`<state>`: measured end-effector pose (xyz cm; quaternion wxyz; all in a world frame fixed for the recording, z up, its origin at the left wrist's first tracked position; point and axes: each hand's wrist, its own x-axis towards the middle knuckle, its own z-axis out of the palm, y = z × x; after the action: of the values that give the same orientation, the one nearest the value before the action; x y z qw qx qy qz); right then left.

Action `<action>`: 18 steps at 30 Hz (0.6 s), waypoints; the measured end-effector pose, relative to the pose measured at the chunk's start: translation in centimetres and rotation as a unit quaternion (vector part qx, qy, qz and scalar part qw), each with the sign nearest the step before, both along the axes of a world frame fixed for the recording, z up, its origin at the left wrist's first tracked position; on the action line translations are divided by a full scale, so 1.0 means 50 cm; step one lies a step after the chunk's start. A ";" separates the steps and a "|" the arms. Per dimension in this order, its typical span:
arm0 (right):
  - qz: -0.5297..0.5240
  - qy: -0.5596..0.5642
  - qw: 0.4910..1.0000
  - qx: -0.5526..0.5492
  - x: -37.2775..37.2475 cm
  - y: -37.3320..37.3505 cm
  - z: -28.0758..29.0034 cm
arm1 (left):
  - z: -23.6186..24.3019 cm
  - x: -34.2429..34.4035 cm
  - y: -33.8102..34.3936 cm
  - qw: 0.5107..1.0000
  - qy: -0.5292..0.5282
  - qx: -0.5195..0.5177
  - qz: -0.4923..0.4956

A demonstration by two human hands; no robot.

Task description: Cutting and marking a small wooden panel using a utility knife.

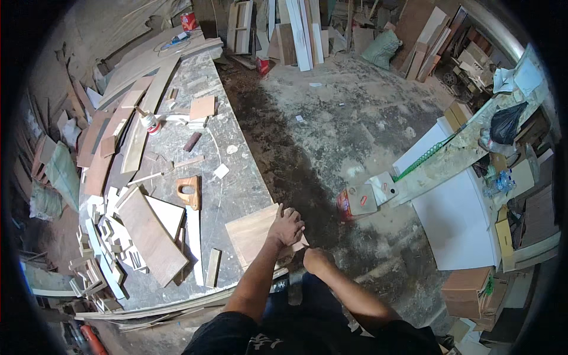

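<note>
A thin, light-brown wooden board (pixel 251 232) lies at the near right corner of the work table, reaching its edge. My left hand (pixel 287 226) bears down on the board's right side, fingers bent over its edge. Just right of and nearer than it, my right hand (pixel 318 261) is closed in a fist beside the board's near right corner. What the fist holds is hidden by the hand. Left of the board, a handsaw with a wooden handle (pixel 189 190) lies on the table, its blade pointing toward me. A short wood strip (pixel 213 267) lies between the saw and the board.
A brown panel (pixel 152 236) rests on piled white and wooden offcuts at left. Long planks (pixel 155 112) and a glue bottle (pixel 150 123) occupy the table's far part. Right of the table, a red-labelled can (pixel 345 204) and white sheets (pixel 455 219) stand by a cluttered bench (pixel 473 154).
</note>
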<state>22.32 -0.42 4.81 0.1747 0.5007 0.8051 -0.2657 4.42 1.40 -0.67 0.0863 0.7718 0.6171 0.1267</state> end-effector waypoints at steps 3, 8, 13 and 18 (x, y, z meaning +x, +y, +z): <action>-0.005 0.027 1.000 0.010 -0.010 0.000 -0.011 | -0.005 0.003 0.000 1.000 -0.011 -0.005 -0.007; 0.023 0.026 0.999 0.041 -0.006 -0.002 0.022 | -0.011 -0.005 0.005 1.000 -0.025 0.000 -0.010; -0.001 0.013 1.000 -0.016 -0.032 0.018 0.000 | -0.010 0.002 0.004 0.999 -0.022 0.022 -0.006; -0.019 0.012 0.999 -0.037 -0.005 0.003 0.028 | 0.002 0.012 0.012 1.000 -0.016 0.003 -0.018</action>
<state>22.08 -0.29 6.21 0.1783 0.5059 0.7869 -0.3049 5.03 2.00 -0.56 0.0966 0.7809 0.6011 0.1394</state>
